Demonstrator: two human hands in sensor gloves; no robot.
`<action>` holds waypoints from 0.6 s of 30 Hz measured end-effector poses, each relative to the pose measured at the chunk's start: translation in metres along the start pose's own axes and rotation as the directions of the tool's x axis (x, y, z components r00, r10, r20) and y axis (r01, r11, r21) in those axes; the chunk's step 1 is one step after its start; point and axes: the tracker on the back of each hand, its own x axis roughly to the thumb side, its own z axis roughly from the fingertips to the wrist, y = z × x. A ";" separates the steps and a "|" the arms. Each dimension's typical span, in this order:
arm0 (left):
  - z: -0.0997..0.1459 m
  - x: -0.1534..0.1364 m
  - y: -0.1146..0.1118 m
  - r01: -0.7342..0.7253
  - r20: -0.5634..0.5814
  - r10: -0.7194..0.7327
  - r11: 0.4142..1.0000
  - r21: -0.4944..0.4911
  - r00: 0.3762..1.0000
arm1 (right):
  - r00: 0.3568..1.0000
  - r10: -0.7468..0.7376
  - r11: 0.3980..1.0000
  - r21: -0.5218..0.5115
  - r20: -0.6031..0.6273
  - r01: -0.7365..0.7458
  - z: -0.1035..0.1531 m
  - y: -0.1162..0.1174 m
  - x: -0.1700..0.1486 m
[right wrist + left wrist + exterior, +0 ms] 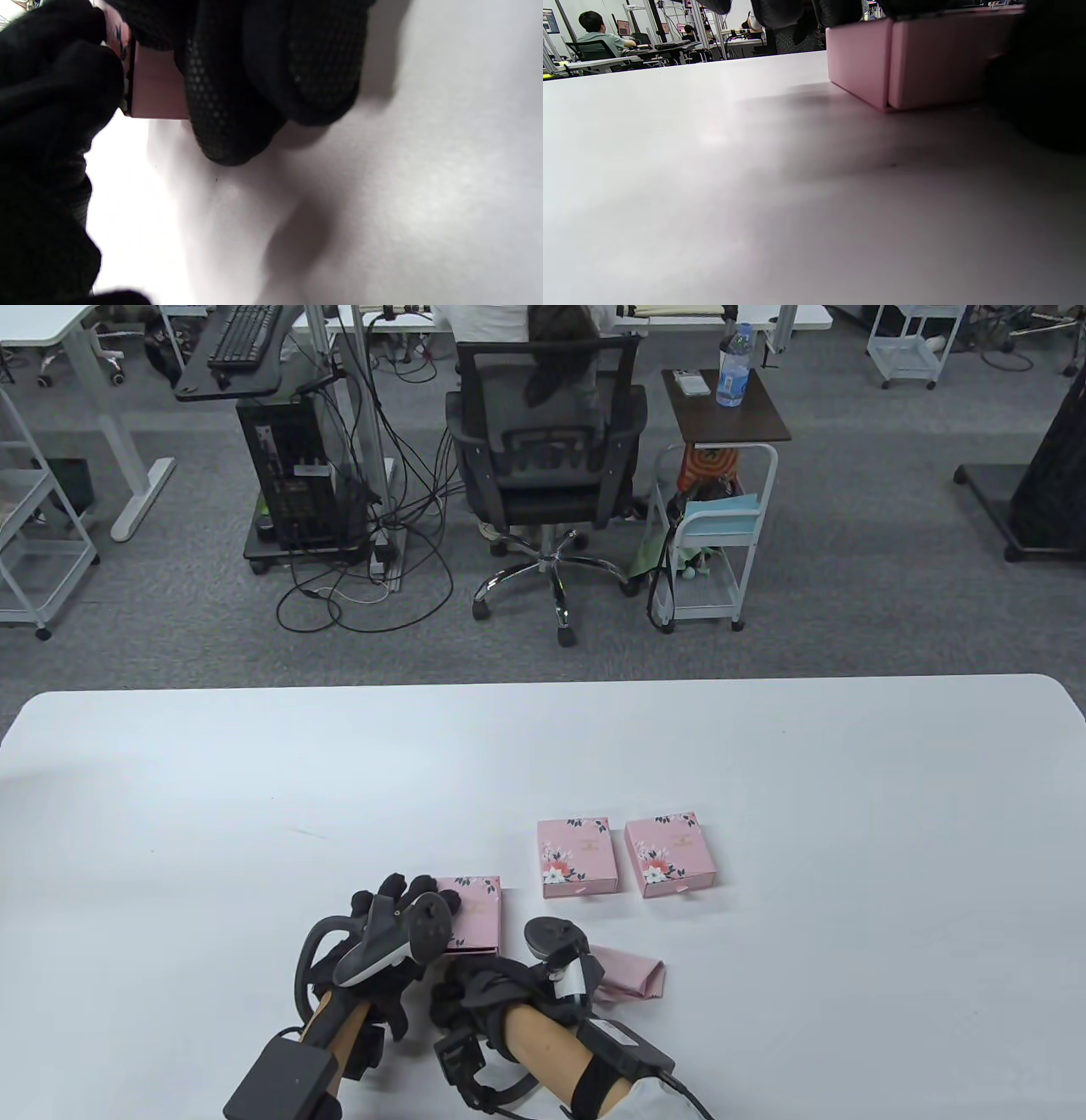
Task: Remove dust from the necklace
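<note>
fingers [237,97] of the right hand [501,993] were seen against the near edge of the near pink box [477,916], apparently at its drawer end; whether they were pinched on anything could not be told. left hand [399,925] was laid over the box's left side, fingertips on its top, so the box looked steadied rather than lifted: in the left wrist view it was sat flat on the table [764,746].

necklace was not seen anywhere; it was judged to be inside one of the boxes, unconfirmed. two more pink boxes [577,857] [670,854] were sat shut, side by side, farther and to the right. folded pink cloth [632,974] was lying on the table just right of the right hand, not held.

progress was judged early: box not opened, necklace not out, cloth not picked up, no dusting done. all of that was left.
</note>
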 end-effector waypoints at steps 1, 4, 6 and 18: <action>0.000 0.000 0.000 -0.001 0.000 0.001 1.000 0.000 1.000 | 1.000 0.003 1.000 0.000 0.002 -0.003 0.001 0.000 -0.001; 0.000 0.000 0.000 -0.001 -0.002 0.001 1.000 0.001 1.000 | 1.000 0.004 1.000 -0.001 0.005 -0.004 0.003 0.001 -0.003; 0.000 0.000 0.000 -0.001 -0.003 0.001 1.000 0.004 1.000 | 1.000 -0.013 1.000 -0.012 -0.005 0.013 0.003 0.000 -0.004; 0.000 0.003 0.001 0.009 -0.016 -0.009 1.000 0.005 1.000 | 0.999 -0.024 1.000 -0.019 -0.035 0.024 0.009 0.000 -0.010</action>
